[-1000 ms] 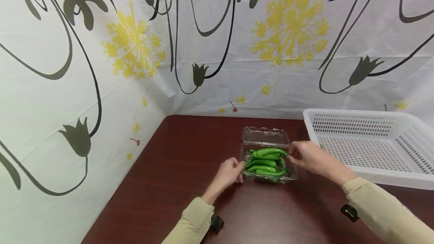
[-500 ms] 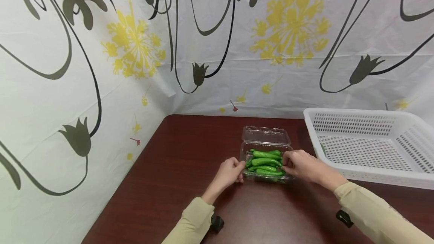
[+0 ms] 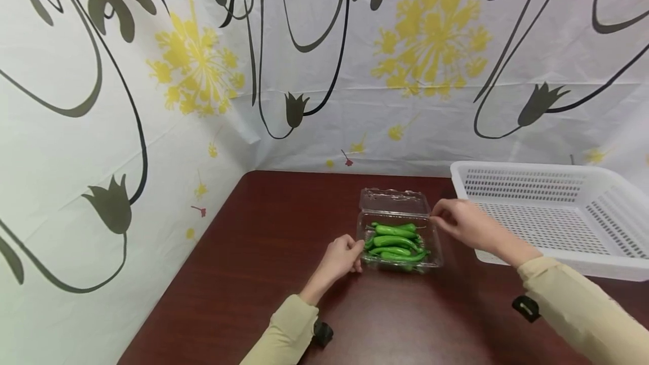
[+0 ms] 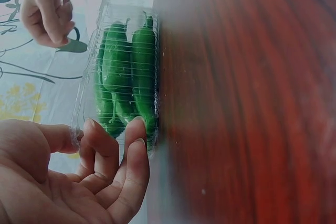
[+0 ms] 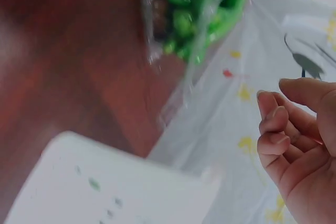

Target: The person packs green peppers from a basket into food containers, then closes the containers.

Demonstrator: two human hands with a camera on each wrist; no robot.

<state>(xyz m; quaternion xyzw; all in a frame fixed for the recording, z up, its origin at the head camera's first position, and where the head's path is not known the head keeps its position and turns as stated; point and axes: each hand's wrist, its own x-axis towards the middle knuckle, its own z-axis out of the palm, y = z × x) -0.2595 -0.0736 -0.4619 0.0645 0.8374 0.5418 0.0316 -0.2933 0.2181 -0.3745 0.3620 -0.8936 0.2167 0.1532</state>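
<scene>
Several green chili peppers (image 3: 395,243) lie roughly side by side in a clear plastic clamshell box (image 3: 433,244), whose lid (image 3: 394,203) is folded back. At the box's left front corner, my left hand (image 3: 343,255) pinches the rim between thumb and fingers. The left wrist view shows the peppers (image 4: 119,59) through the ribbed wall, with the left thumb at the edge. My right hand (image 3: 463,224) hovers by the box's right back corner. Its fingers are loosely bent and hold nothing, as the right wrist view of that hand (image 5: 299,140) shows.
A white perforated plastic basket (image 3: 532,255) stands at the right, partly behind the right hand. A green bit (image 5: 93,183) shows through its slots. The dark red table (image 3: 284,224) ends at a printed white cloth (image 3: 324,72) at the back and left.
My right hand set a chili pepper down among the others in the box, let it go, and rose back and to the right. The left hand stays on the rim.
</scene>
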